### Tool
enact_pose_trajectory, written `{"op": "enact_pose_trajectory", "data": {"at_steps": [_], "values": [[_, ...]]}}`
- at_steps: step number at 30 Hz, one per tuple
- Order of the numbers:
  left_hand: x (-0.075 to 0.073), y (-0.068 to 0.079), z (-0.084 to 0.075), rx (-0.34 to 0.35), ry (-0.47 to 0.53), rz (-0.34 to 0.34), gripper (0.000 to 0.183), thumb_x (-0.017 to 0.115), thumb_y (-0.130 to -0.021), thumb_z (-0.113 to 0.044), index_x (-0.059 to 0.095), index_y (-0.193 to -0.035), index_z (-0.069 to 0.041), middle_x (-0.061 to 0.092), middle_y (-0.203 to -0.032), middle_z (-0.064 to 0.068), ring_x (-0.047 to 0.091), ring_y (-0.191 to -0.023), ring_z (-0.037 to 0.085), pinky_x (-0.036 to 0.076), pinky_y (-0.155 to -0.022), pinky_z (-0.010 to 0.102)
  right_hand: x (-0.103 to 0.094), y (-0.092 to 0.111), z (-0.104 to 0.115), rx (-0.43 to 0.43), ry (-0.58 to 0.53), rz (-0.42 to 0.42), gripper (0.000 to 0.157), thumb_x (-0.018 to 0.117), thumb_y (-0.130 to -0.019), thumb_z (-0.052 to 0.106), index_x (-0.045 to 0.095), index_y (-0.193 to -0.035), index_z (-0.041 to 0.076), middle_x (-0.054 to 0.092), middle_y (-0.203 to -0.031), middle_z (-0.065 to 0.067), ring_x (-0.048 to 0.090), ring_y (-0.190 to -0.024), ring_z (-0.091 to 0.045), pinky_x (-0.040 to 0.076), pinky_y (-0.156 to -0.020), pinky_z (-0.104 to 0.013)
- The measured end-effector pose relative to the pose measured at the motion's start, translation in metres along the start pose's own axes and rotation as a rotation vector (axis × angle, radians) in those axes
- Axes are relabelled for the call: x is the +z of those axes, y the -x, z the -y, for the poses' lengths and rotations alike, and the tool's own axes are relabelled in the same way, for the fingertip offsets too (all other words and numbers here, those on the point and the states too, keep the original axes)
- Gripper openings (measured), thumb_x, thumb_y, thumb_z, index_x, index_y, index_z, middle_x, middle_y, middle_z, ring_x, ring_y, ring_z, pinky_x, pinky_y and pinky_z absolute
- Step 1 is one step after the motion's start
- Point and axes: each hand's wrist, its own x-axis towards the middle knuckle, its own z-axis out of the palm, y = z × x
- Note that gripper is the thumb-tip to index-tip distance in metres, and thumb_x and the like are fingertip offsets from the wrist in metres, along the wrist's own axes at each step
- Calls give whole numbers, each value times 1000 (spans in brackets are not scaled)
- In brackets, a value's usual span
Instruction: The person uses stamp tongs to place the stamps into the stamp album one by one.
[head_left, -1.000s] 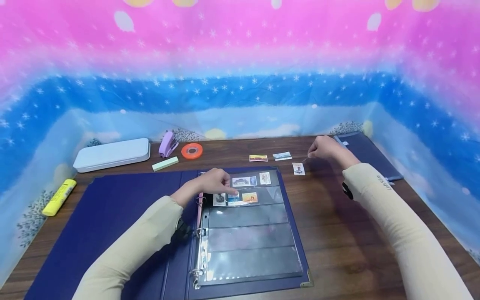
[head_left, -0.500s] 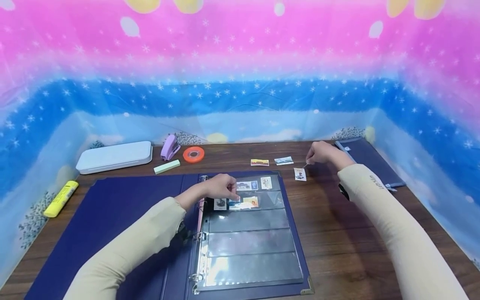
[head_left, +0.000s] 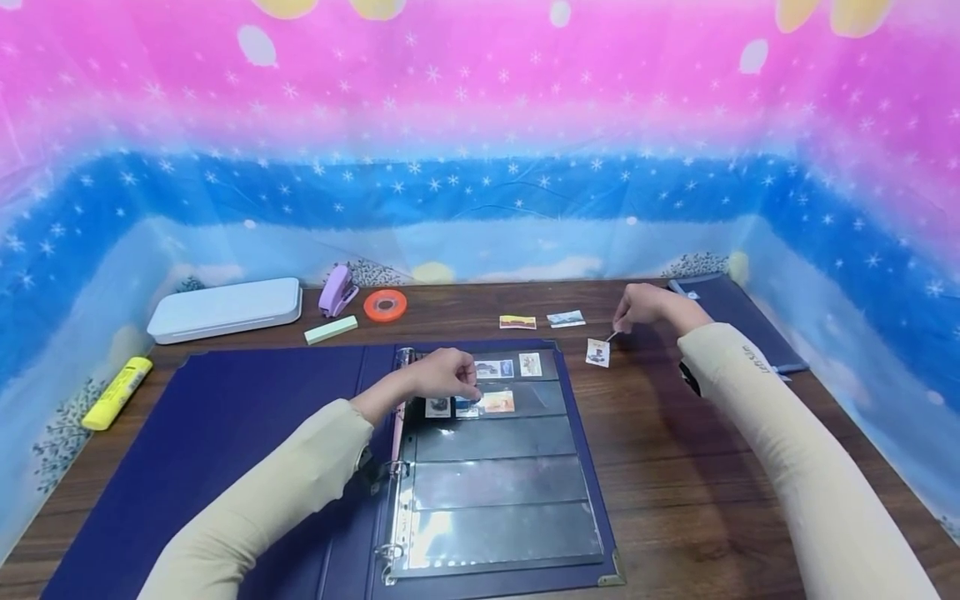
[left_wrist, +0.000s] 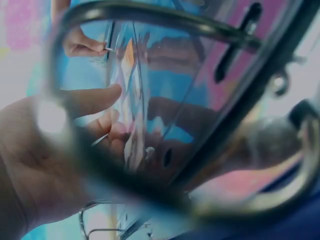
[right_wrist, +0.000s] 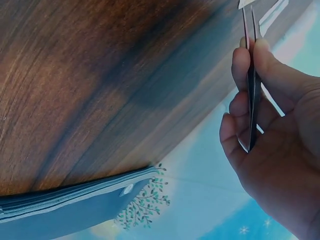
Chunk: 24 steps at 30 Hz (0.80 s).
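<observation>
Near: navy ring binder (head_left: 225,417) lies spread on the brown wood-grain worktop (head_left: 660,467), its black page with clear pockets (head_left: 495,482) on the right half. Left hand (head_left: 445,374) at the page's second row, between the small dark stamp (head_left: 438,407) and the orange stamp (head_left: 498,402). Its fingers are bent, thumb standing off them in the left wrist view; whether they pinch the film or only rest there, cannot tell.

Right of the binder: small white-bordered stamp (head_left: 597,353). Change over the last second: it has shifted slightly nearer and turned a little. Tweezer tips meet its far right corner; reading: the tips probably have it. Lifted or flat, cannot tell.

Beyond it, right hand (head_left: 641,306): thumb and fingers closed round slim black tweezers (right_wrist: 253,85), prongs nearly together.

Far: red-and-yellow stamp (head_left: 517,322) and grey-white stamp (head_left: 566,319), both apart from the tweezers.
</observation>
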Motion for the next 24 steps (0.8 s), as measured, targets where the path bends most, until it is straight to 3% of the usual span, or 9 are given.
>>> {"op": "enact_pose_trajectory", "data": {"at_steps": [7, 13, 17, 19, 24], "values": [[4, 1, 2, -5, 18, -45, 15, 70, -83, -17, 58, -82, -7, 54, -73, 0, 47, -65, 11, 39, -63, 22, 2, 2, -5, -22, -74, 59, 21, 63, -86, 14, 72, -100, 1, 73, -88, -16, 69, -89, -27, 47, -92, -46], [7, -1, 3, -21, 20, -63, 17, 71, -82, -19, 58, -82, -8, 53, -74, 0, 47, -65, 11, 39, -62, 23, 2, 1, -20, -94, -161, 102, 20, 69, -81, 18, 74, -97, 7, 74, -88, -11, 69, -85, -20, 51, -85, -41], [9, -3, 3, -31, 12, -70, 17, 71, -82, -19, 57, -82, -9, 53, -74, -1, 46, -65, 12, 38, -63, 24, 4, 8, -13, -75, -194, 118, 21, 67, -84, 16, 72, -99, 2, 73, -89, -14, 69, -88, -22, 49, -88, -42], [9, -2, 3, -33, 8, -74, 18, 71, -81, -19, 57, -81, -9, 52, -73, -1, 46, -65, 12, 38, -63, 24, 7, 11, -7, -24, -197, 112, 22, 64, -86, 12, 71, -101, -3, 73, -90, -17, 69, -89, -24, 47, -93, -46], [9, -1, 2, -34, -9, -84, 18, 72, -81, -19, 57, -81, -9, 51, -72, -1, 45, -65, 12, 36, -63, 24, 16, 9, -11, -41, -249, 113, 23, 62, -88, 13, 70, -101, -4, 73, -89, -16, 69, -85, -18, 49, -91, -43]]}}
